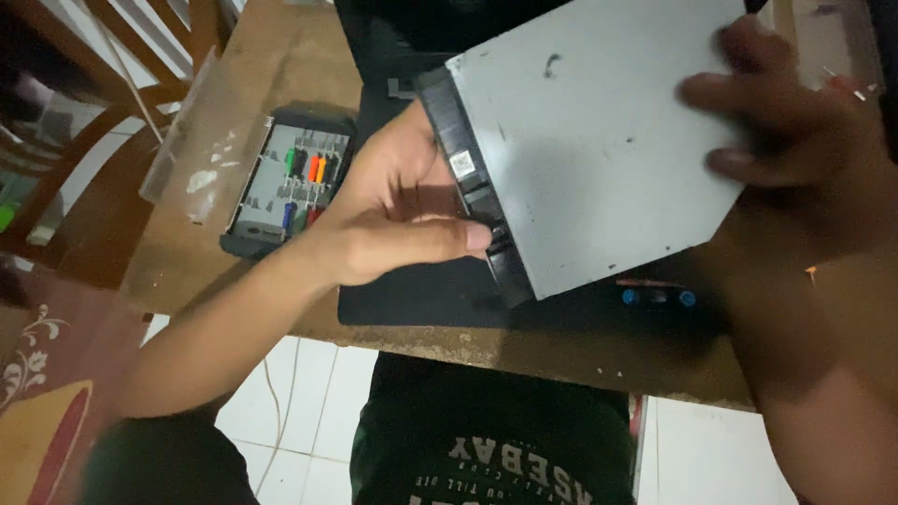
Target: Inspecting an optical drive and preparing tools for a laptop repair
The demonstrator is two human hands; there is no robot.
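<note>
Hands grip a grey metal drive tilted above a dark mat on the table: left hand clamped on its black front edge, right hand closed over the far corner. A screwdriver case lies open to the left.

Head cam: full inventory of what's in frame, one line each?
Flat metal unit: 1, grey with a black front edge, held tilted above the table.
Mat: 1, black, on the table under the unit.
Screwdriver bit case: 1, dark grey, open, with green, orange, red and blue handles inside, on the table left of the mat.
Clear lid: 1, transparent, at the case's left side.
Table: 1, brown wood.
Small tool: 1, dark with blue ends, on the mat below the unit.
Floor tiles: white, below the table edge.
Left hand: 1, thumb on the unit's black front edge.
Right hand: 1, fingers on the unit's right corner.
</note>
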